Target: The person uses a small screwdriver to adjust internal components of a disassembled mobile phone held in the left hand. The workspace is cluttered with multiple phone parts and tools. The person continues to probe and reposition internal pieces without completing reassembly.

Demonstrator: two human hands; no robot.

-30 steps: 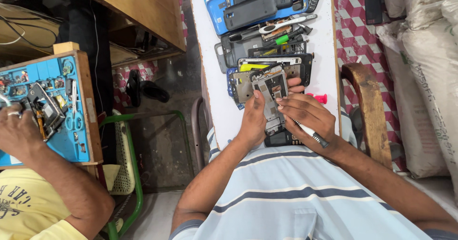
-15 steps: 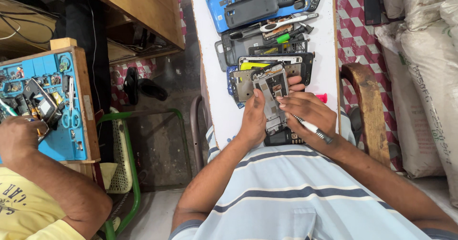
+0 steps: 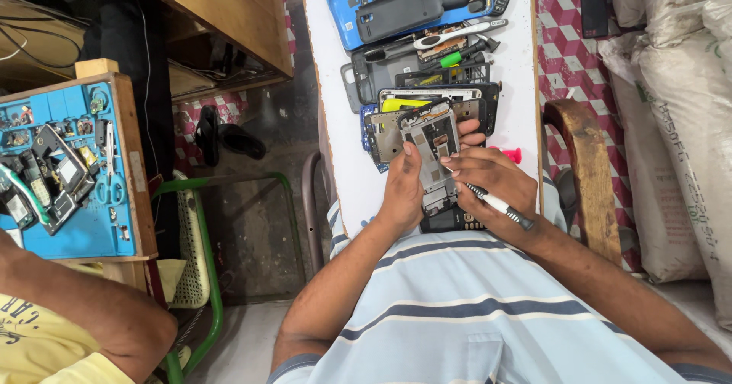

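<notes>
The left hand (image 3: 402,193) has its grip clamped on an opened phone chassis (image 3: 432,151), thumb pressed on the near edge and the fingertips curling round the far side, so the bare grey frame stands just above the white worktop (image 3: 347,155). The right hand (image 3: 492,184) has its grip closed around a slim screwdriver (image 3: 499,205) with a white and black handle, held like a pen, its tip down at the lower part of the chassis.

Compared with a second ago, very little has shifted: both hands sit in nearly the same spot over the same piece, and the screwdriver lies at much the same slant. I read that as fine work on one point of the frame, probably a screw (too small to make out from here), rather than a move to another part.

Beyond the chassis the worktop carries a row of stripped phone shells: a yellow-edged frame (image 3: 412,103) touching it, a dark back cover (image 3: 400,10) on a blue mat (image 3: 343,14) further out, and loose tools including a green-handled one (image 3: 451,58). A small pink piece (image 3: 512,155) lies just beside the right hand.

Well apart on the left, another person's arm (image 3: 84,308) rests near a second blue mat (image 3: 84,224) strewn with parts; that arm has dropped lower than it was.
</notes>
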